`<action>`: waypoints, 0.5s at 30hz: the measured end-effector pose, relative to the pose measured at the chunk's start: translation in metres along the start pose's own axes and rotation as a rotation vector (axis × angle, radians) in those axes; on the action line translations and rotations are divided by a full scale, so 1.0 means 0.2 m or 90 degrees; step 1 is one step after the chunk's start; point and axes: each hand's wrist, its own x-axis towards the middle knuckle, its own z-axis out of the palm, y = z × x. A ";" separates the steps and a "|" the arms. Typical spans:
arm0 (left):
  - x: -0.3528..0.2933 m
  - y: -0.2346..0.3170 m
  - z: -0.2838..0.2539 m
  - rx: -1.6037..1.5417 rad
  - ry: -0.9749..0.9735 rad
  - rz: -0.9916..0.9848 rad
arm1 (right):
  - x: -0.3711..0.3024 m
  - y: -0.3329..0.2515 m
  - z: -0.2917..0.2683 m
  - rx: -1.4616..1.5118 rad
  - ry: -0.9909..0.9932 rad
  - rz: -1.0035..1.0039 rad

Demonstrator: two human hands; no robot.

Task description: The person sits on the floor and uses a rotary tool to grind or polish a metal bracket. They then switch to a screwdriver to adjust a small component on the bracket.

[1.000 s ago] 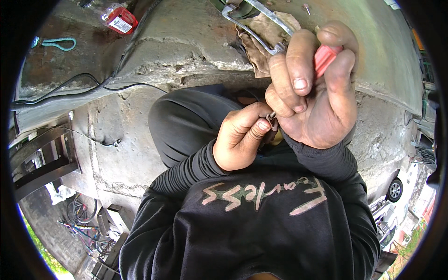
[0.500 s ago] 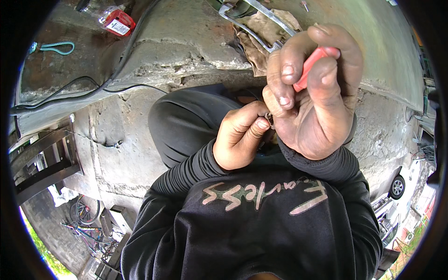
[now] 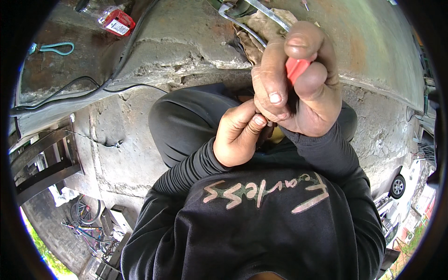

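My right hand (image 3: 319, 105) is raised in front of my lap, its fingers curled round a tool with a red handle (image 3: 295, 69). Only part of the handle shows; the tool's working end is hidden, so its kind cannot be made out. Just beside it, lower and to the left, my left hand (image 3: 237, 133) is closed in a pinch, thumb against forefinger. Its fingertips meet the right hand's lower fingers. Whatever small dark piece the left fingers grip is almost wholly covered.
Ahead lies a worn concrete ledge (image 3: 186, 51) bearing a metal frame (image 3: 266, 13) on a brown cloth, a bottle of red liquid (image 3: 116, 21), a teal cord loop (image 3: 60, 47) and a black hose (image 3: 123, 60). A bicycle (image 3: 86, 214) and a car wheel (image 3: 397, 186) show behind.
My right hand has turned and shifted left and slightly down with the red handle, covering more of the left fingertips. My left hand has moved little, and its small dark piece shows less.
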 end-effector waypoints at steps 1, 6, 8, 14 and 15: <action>0.00 -0.01 0.00 -0.014 -0.007 0.007 | 0.01 0.00 -0.01 0.021 -0.009 0.015; 0.00 -0.04 0.00 -0.027 0.020 0.023 | 0.04 0.04 -0.06 0.187 -0.128 0.036; 0.00 -0.04 0.01 -0.057 0.031 -0.004 | 0.04 0.06 -0.07 0.209 -0.148 0.021; 0.00 -0.02 0.01 0.001 -0.084 0.027 | 0.00 0.10 -0.04 0.027 0.073 -0.005; 0.00 -0.01 0.01 0.018 -0.093 0.028 | -0.01 0.10 -0.04 0.002 0.085 -0.027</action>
